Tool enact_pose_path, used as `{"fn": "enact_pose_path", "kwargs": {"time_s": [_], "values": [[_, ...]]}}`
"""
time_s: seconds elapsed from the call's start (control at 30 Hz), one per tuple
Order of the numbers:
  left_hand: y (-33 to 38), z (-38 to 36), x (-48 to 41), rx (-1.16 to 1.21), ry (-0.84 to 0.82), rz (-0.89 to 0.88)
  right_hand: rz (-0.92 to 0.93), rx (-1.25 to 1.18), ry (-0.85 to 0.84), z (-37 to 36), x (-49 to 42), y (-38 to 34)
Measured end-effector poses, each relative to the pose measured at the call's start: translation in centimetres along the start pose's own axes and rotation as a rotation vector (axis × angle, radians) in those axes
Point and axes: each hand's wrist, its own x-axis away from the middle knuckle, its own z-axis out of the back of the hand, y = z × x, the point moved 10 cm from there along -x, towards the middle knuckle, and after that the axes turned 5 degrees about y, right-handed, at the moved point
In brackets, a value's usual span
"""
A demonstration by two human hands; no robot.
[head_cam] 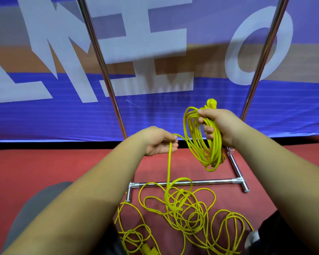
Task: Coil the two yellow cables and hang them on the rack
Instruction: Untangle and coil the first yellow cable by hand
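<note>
My right hand (pixel 216 126) grips a coil of yellow cable (pixel 201 140) made of several loops, with a yellow plug (pixel 211 103) sticking up above my fingers. My left hand (pixel 159 141) pinches the cable strand (pixel 168 166) that runs from the coil and drops to the floor. Loose yellow cable (pixel 188 214) lies tangled on the red floor between my legs, with a yellow connector (pixel 148 250) at the bottom edge. I cannot tell where one cable ends and the other begins. The metal rack (pixel 182 183) stands right in front of me.
The rack's two chrome uprights (pixel 103 70) rise left and right of my hands, and its base bar lies on the red floor (pixel 44 166). Behind it hangs a blue banner (pixel 63 115) with large white letters. My knees frame the loose cable.
</note>
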Motion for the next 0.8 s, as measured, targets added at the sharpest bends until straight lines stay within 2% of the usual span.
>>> {"fn": "enact_pose_path", "kwargs": {"time_s": [0.07, 0.17, 0.33, 0.43, 0.6, 0.8], "values": [[1.1, -0.9, 0.7, 0.117, -0.077, -0.027, 0.022, 0.051, 0.017, -0.3, 0.0, 0.3], [2.7, -1.6, 1.3, 0.236, -0.102, -0.106, 0.054, 0.144, 0.026, -0.8, -0.1, 1.0], [2.7, -1.2, 0.7, 0.058, 0.028, -0.179, 0.087, 0.202, 0.04, -1.3, 0.0, 1.8], [3.3, -1.5, 0.8, 0.171, 0.001, -0.201, 0.081, 0.223, 0.055, -1.3, -0.1, 2.4], [3.9, -2.4, 1.1, 0.329, -0.052, -0.187, 0.086, 0.187, -0.002, -2.3, 0.3, 3.0], [4.2, -1.6, 1.1, 0.475, 0.014, -0.216, 0.035, 0.079, -0.033, -3.2, 1.1, 3.1]]}}
